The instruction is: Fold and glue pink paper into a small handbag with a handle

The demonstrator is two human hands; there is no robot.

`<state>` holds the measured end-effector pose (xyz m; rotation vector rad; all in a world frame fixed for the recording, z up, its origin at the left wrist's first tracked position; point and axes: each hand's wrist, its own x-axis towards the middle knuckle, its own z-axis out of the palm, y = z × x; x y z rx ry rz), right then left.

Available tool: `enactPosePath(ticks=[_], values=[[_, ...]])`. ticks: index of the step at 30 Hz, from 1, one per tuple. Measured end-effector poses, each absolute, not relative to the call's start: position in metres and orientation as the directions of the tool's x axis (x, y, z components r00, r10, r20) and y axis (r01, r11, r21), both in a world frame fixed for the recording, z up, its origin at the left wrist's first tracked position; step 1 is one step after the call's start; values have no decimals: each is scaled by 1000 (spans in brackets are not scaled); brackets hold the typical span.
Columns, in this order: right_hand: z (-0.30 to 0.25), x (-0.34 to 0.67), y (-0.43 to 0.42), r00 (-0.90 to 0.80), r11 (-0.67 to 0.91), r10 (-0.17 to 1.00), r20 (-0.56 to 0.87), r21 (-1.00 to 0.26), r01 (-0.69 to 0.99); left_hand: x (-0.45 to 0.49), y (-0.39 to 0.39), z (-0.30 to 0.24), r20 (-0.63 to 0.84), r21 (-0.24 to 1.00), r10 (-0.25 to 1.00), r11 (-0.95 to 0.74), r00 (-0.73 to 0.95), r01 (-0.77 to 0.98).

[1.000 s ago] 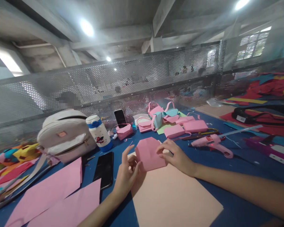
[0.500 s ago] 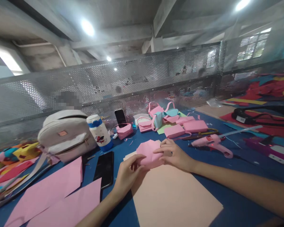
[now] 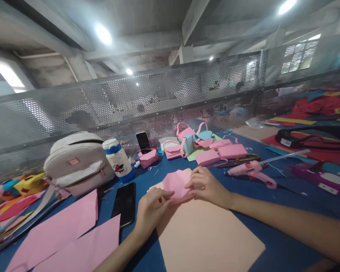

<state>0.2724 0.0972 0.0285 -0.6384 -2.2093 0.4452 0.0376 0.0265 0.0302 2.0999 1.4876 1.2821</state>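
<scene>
A folded piece of pink paper [image 3: 176,184] is held between my two hands, over the far end of a peach paper sheet [image 3: 206,230]. My left hand [image 3: 152,209] is closed on its near left edge, thumb below and fingers on top. At the right edge, my right hand [image 3: 208,187] pinches the same paper, its fingertips bent over the surface. Part of the folded paper is hidden behind my fingers. A pink glue gun [image 3: 253,170] with a clear glue stick lies to the right of my right hand.
Small pink paper bags [image 3: 232,151] cluster behind my hands. To the left are a black phone [image 3: 124,204], pink sheets [image 3: 62,230], a white bottle [image 3: 117,160] and a pale backpack [image 3: 78,162]. A perforated metal panel [image 3: 164,94] borders the blue table [image 3: 252,211].
My right fingers have shifted slightly left over the pink paper's right side. My left hand keeps its hold. The camera view has moved a little.
</scene>
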Motion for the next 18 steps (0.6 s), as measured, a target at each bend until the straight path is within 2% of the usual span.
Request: enactPosePath(ticks=[3, 5, 13, 18], values=[[30, 267, 89, -495, 682, 714, 495, -652, 331, 44, 26, 31, 465, 686, 884, -391, 45, 614], [30, 263, 84, -475, 621, 761, 441, -708, 337, 50, 25, 31, 437, 713, 899, -357, 15, 604], [25, 260, 83, -474, 526, 796, 377, -818, 232, 65, 25, 37, 362, 797, 930, -271, -67, 540], [23, 261, 87, -472, 523, 796, 379, -824, 220, 61, 26, 34, 338, 799, 938, -243, -77, 550]])
